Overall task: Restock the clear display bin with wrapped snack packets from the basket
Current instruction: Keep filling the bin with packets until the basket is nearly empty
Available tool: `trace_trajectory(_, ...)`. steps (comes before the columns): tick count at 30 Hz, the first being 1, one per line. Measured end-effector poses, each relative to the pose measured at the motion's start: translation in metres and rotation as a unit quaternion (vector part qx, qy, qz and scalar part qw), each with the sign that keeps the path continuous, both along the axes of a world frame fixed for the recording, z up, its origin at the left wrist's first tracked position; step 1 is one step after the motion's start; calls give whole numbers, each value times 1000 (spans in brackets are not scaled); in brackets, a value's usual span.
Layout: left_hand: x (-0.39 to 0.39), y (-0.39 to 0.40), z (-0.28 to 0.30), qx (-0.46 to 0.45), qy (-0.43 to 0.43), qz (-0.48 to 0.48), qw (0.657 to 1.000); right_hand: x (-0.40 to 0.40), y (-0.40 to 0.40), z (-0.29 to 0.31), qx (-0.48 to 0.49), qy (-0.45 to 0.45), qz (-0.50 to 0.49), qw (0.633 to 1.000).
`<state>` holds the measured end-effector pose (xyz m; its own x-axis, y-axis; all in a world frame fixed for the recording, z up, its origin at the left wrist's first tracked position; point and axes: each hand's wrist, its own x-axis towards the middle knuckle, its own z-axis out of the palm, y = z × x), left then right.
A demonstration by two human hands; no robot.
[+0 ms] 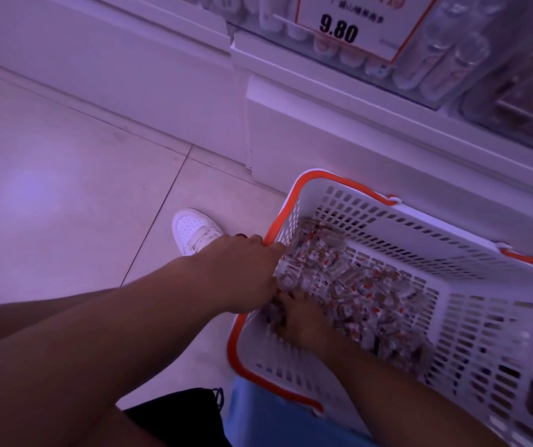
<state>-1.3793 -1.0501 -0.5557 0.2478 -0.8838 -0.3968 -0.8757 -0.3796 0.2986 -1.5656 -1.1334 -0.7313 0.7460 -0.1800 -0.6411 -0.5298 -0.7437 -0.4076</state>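
Both hands (pixel 249 269) (pixel 300 321) among snack packets (pixel 355 285) in basket (pixel 452 253)

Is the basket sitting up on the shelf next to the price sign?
No, the basket stands on the floor below the price sign, with both hands in its snack packets.

Both arms outstretched downward, left grip (pixel 246 269) and right grip (pixel 304 317) close together.
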Motion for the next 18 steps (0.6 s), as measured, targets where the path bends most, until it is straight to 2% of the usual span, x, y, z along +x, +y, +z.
trace_trajectory(2, 0, -2, 2, 11, -1, -1, 1000, 7, 1, -3, 36, -2, 5, 999)
trace_trajectory(6, 0, -7, 11, 33, 0, -1, 999, 11, 6, -10, 33, 15, 51, 998)
trace_trajectory(9, 2, -10, 23, 50, -15, -4, 999, 17, 2, -6, 59, 66, -23, 996)
trace_trajectory(12, 6, -24, 41, -30, -88, 2, 996, 24, -25, 26, 127, 42, -174, 976)
trace_trajectory(14, 7, -39, 59, -96, -86, 42, 991, 26, -55, 65, 237, -20, -317, 918)
trace_trajectory(16, 6, -53, 77, -109, -42, 96, 988, 28, -87, 122, 351, -78, -429, 829)
trace_trajectory(18, 3, -66, 92, -106, 92, 158, 977, 27, -111, 183, 422, -137, -491, 750)
